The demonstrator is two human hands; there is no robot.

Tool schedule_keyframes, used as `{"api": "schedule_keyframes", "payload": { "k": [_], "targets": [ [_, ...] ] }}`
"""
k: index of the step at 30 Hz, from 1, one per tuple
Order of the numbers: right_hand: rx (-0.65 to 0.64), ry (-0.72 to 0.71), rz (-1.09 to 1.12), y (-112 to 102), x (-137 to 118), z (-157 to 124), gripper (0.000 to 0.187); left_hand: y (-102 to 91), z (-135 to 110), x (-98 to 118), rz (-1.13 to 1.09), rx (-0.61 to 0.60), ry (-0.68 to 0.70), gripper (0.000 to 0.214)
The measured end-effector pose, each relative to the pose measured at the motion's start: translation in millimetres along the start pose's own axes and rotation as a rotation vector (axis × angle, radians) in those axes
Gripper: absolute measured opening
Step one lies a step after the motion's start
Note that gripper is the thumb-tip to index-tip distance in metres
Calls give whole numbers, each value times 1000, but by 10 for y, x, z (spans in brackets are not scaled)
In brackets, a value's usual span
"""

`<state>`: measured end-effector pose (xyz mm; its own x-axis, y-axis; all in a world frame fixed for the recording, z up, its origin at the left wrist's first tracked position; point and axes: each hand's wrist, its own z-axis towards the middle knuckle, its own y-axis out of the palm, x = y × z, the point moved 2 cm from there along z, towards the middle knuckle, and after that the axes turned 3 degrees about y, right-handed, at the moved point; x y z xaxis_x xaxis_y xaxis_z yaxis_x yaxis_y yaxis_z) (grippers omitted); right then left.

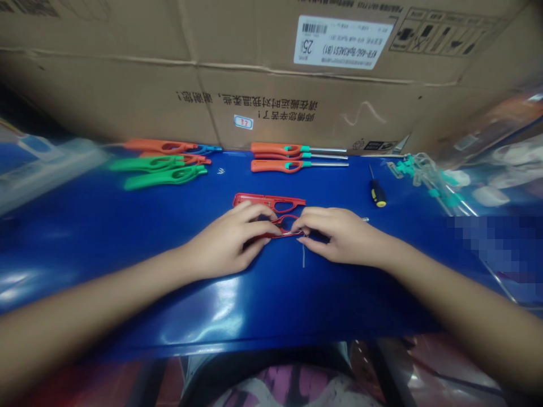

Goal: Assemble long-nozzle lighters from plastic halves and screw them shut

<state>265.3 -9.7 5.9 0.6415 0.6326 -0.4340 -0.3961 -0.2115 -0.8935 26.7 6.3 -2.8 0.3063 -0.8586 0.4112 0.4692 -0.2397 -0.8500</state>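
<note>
In the middle of the blue table my left hand (235,237) is closed around a red lighter shell half (289,224), fingers bent over its handle part. My right hand (333,232) pinches at the other end of that shell, near its trigger loop. A thin pale tube (304,257) sticks out below the right fingertips, so they seem closed on it. Just behind the hands lies a second red shell half (258,200), inner side up. The fingers hide much of the front shell's inside.
Three orange lighters (275,165) with metal tubes lie against the cardboard box (144,102). Green and orange shells (156,178) are stacked at back left, near tiny metal bits (221,170). A screwdriver (376,192) and teal-and-clear parts (441,183) lie to the right.
</note>
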Motion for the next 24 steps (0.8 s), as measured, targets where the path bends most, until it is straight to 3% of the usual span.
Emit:
{"api": "schedule_keyframes", "payload": {
  "k": [24],
  "targets": [
    [0, -14, -32, 5, 11, 7, 19, 8, 10, -10, 37, -8, -6, 26]
  ]
}}
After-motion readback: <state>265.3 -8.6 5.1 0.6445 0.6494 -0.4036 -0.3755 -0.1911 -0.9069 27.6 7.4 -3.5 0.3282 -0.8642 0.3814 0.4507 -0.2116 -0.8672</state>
